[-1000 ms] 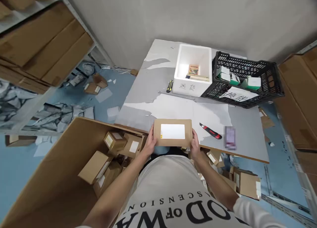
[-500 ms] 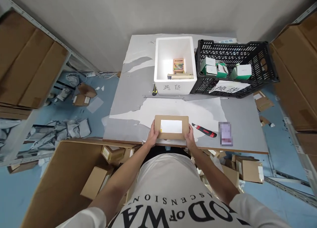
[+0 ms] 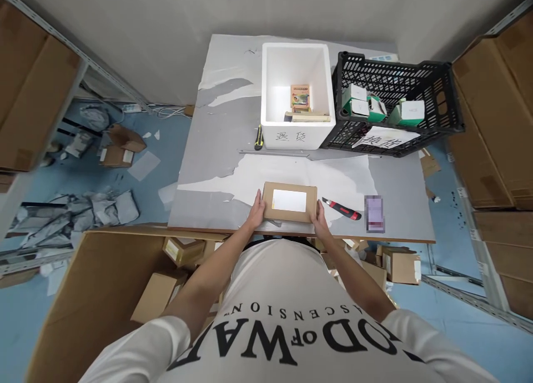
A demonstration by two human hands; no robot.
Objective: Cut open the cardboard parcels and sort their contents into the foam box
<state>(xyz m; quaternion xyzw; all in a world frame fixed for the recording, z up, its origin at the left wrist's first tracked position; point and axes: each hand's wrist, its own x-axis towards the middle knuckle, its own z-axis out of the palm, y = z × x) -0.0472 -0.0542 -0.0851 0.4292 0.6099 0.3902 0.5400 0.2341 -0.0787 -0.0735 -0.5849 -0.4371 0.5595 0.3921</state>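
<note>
The head view shows the left hand and the right hand half open, gripping a cardboard parcel between them by its 2 ends. The parcel is on the near side of the white foam box; whether it touches the surface I cannot tell. A red-and-black knife lies on the surface, nearer than the box and right of it.
</note>
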